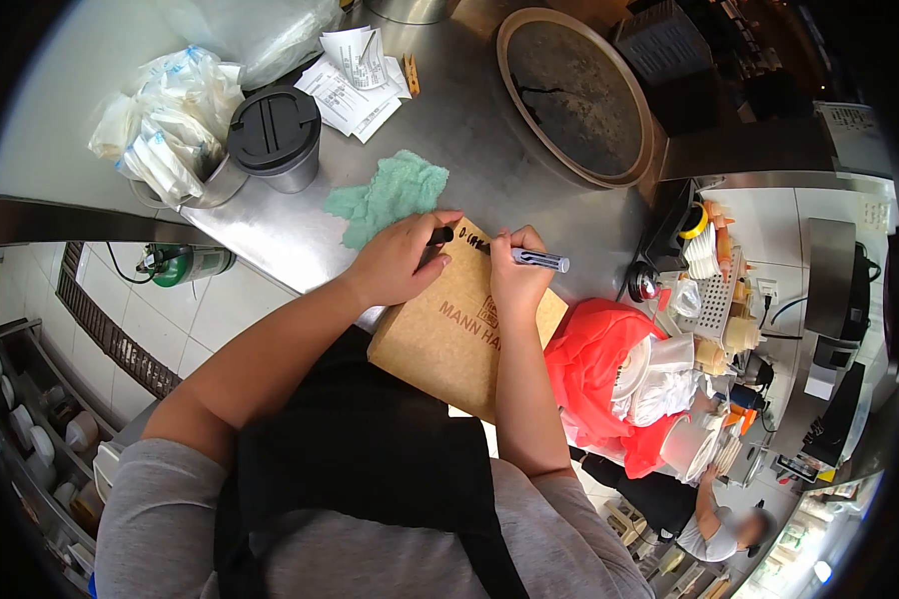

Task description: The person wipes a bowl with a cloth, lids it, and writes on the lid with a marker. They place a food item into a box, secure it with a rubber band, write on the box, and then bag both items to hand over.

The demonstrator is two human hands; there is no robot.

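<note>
A brown kraft package printed with red "MANN HA…" lettering lies at the counter's front edge, before my body. My right hand is closed around a marker pen, its tip end at the package's upper edge beside black handwriting. My left hand rests on the package's upper left corner, with a black marker cap pinched between thumb and fingers. Just beyond that hand a crumpled green cloth lies on the metal counter. My right forearm hides part of the print.
Beyond the cloth stand a black-lidded cup, receipts and a wooden clothespin. A large round pan sits at the back. Right of me are a red plastic bag and a co-worker. A green gas cylinder stands at left.
</note>
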